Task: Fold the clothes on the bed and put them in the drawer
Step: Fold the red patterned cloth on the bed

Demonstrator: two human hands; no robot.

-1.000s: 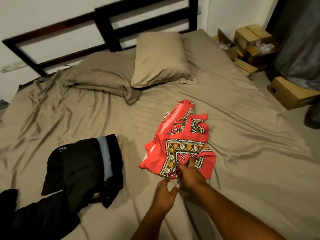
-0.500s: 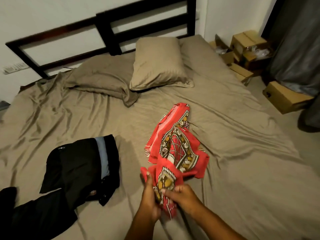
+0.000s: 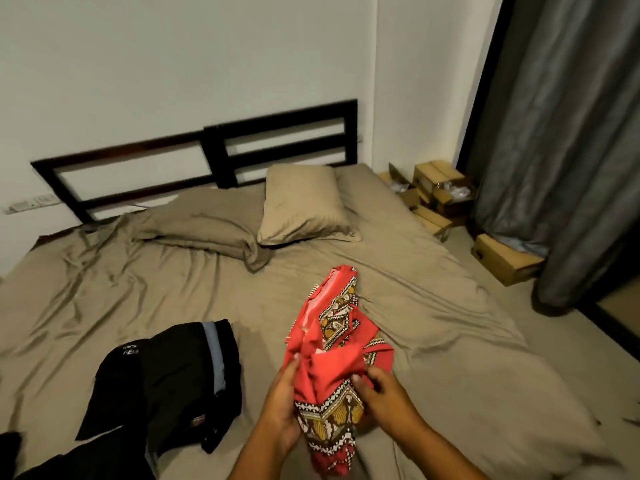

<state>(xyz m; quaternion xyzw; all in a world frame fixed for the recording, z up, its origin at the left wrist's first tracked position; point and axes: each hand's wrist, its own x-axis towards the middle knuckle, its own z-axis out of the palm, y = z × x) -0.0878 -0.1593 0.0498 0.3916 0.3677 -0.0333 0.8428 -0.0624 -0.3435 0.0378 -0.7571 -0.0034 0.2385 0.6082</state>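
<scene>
Since half a second ago we've bunched the red garment [image 3: 332,344] up over the bed's [image 3: 450,323] near edge, left hand [image 3: 280,407] and right hand [image 3: 384,389] both with a closed grip on it. Open cardboard box [image 3: 446,207] beside the bed's head holds something pale, can't tell what.

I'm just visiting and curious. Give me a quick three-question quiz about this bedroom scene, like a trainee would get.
1. True or false: the left hand and the right hand both hold the red garment.
2. What lies on the bed left of it? A black clothes, B a towel, C a hat.
3. Fill in: the cardboard boxes stand beside the grey ___.
Key: 1 true; 2 A; 3 curtain.
</scene>
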